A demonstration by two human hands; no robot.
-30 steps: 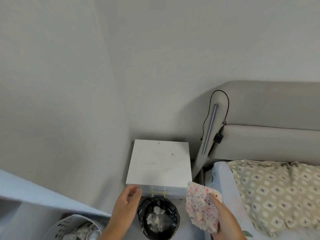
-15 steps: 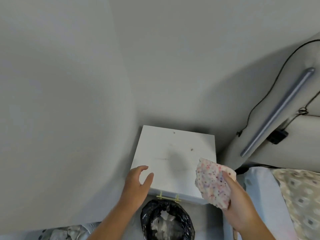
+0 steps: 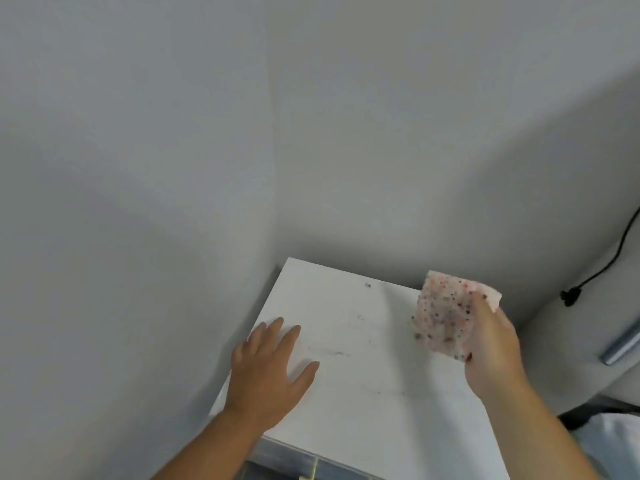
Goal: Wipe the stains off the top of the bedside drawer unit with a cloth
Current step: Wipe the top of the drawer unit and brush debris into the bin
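Currently the bedside drawer unit (image 3: 363,393) sits in the wall corner, its white top facing up. Left hand (image 3: 268,370) lies flat on the near-left part of the top, fingers spread, grasping nothing. Right hand (image 3: 491,344) grips a speckled cloth (image 3: 446,315) over the right side of the top; whether the cloth touches the surface is unclear. Stains visible: a dark spot (image 3: 367,285) near the back edge, a faint smear (image 3: 332,352) mid-top. A black cable (image 3: 616,258) hangs at far right.
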